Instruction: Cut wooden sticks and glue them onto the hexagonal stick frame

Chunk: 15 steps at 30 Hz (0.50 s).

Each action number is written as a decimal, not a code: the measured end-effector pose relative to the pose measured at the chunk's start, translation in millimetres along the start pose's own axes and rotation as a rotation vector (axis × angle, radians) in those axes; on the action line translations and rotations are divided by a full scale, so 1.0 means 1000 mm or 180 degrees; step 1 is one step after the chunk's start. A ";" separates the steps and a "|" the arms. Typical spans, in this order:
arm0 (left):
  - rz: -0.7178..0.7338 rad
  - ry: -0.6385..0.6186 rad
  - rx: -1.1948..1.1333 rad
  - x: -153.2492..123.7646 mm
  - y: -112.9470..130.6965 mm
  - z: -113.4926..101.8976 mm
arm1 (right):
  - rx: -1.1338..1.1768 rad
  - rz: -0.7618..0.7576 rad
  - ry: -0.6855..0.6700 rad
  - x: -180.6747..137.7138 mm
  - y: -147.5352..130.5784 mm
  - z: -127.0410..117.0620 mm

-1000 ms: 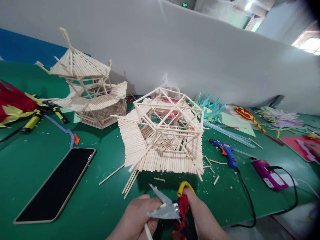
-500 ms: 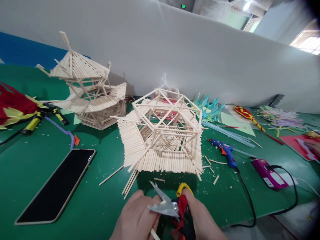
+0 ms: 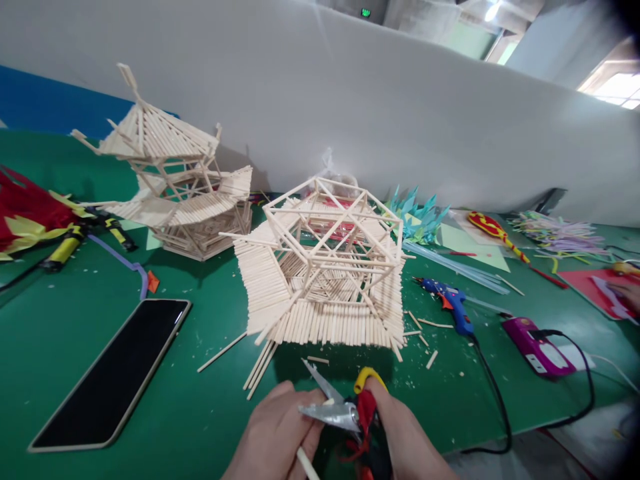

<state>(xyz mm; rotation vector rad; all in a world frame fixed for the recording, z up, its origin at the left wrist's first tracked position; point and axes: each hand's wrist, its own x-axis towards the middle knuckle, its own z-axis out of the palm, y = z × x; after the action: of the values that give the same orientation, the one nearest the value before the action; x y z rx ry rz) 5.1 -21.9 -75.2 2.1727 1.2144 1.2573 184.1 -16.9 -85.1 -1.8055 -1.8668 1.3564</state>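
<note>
My left hand (image 3: 283, 430) is closed around a thin wooden stick (image 3: 307, 463), whose lower end pokes out beneath the fingers. In my right hand (image 3: 400, 427) are scissors (image 3: 333, 415) with a yellow, red and black handle. Their blades are parted, with the stick's upper end between them close to my left fingers. Just beyond both hands stands a wooden-stick model (image 3: 320, 320), with an open hexagonal frame on top and sloping slatted panels around it. A short cut piece of stick (image 3: 318, 360) lies between the model and the scissors.
A taller stick pavilion (image 3: 175, 193) stands back left, a phone (image 3: 113, 377) in front of it. Rightward lie a blue glue gun (image 3: 455, 308) with a trailing cord and a purple power strip (image 3: 540, 347). Another person's hand (image 3: 627, 293) shows at the right edge.
The left hand and stick have shifted very slightly, and the scissor blades look a little closer together. The models and tools stay in place.
</note>
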 end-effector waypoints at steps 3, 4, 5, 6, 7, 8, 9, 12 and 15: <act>0.0025 -0.0008 0.0234 -0.002 -0.004 0.002 | 0.0521 -0.0116 0.0006 -0.005 -0.002 -0.005; 0.0033 -0.0077 0.0115 -0.001 -0.004 0.001 | 0.0635 -0.0149 0.0006 -0.007 -0.002 -0.008; 0.0020 -0.0156 -0.0068 0.002 -0.004 -0.001 | 0.0702 -0.0169 0.0014 -0.009 -0.003 -0.010; -0.0014 -0.0256 -0.0282 0.004 -0.003 -0.002 | 0.0733 -0.0183 0.0029 -0.011 -0.003 -0.012; -0.0059 -0.0368 -0.0492 0.007 -0.002 -0.004 | 0.0748 -0.0195 0.0049 -0.012 -0.004 -0.013; -0.0102 -0.0473 -0.0663 0.010 -0.001 -0.006 | 0.0770 -0.0208 0.0072 -0.013 -0.004 -0.015; -0.0133 -0.0543 -0.0761 0.012 0.000 -0.008 | 0.0792 -0.0226 0.0097 -0.014 -0.004 -0.015; -0.0130 -0.0547 -0.0638 0.013 0.002 -0.009 | 0.0827 -0.0294 0.0162 -0.016 -0.006 -0.015; -0.0137 -0.0364 -0.0202 0.007 0.000 -0.006 | 0.0825 -0.0364 0.0215 -0.017 -0.009 -0.014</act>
<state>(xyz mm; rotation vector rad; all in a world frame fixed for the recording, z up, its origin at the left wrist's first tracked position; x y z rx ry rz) 1.9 -16.8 -67.6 2.1303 1.1538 1.1226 191.9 -24.0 -63.6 -1.5728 -1.6464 1.4038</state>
